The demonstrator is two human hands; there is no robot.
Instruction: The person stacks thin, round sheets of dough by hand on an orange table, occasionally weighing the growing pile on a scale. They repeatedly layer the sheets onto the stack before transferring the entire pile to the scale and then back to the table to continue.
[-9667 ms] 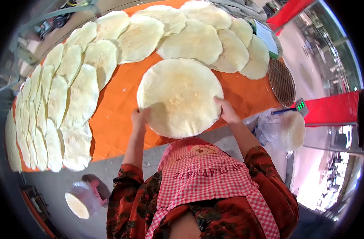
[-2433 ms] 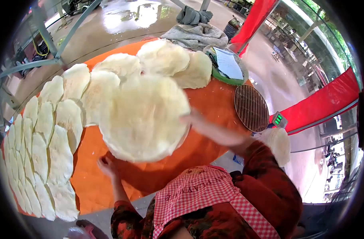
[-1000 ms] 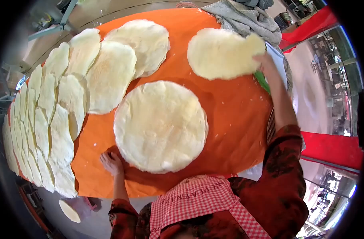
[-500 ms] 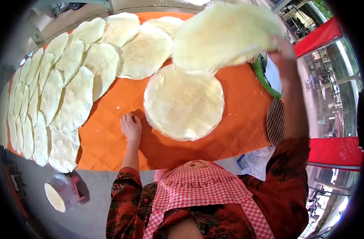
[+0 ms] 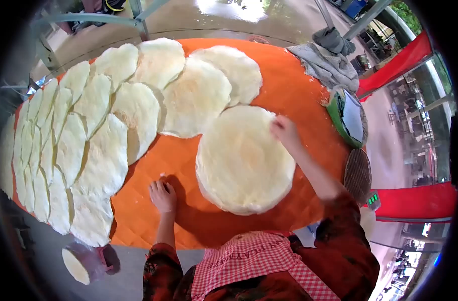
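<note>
A thin, pale, round flatbread (image 5: 245,165) lies in front of me on top of a stack, and the edges of others show beneath it. At its upper right edge, the fingers of my right hand (image 5: 285,131) are closed together on the rim. My left hand (image 5: 163,196) rests on the orange cloth (image 5: 154,220) to the left of the stack. Its fingers are curled in, with no object visible in them. Overlapping rows of similar flatbreads (image 5: 96,155) cover the left and far side of the cloth.
On the right stand a green-rimmed tray (image 5: 338,118), a grey towel (image 5: 329,65) and a brown woven disc (image 5: 358,175). Below the table's left edge is a pink stool (image 5: 106,262) beside a bagged pale disc (image 5: 76,267). A metal frame (image 5: 137,22) rises behind the table.
My right hand has come down and toward me from the upper right, laying the raised flatbread onto the stack. My left hand stays on the cloth. The camera view has shifted.
</note>
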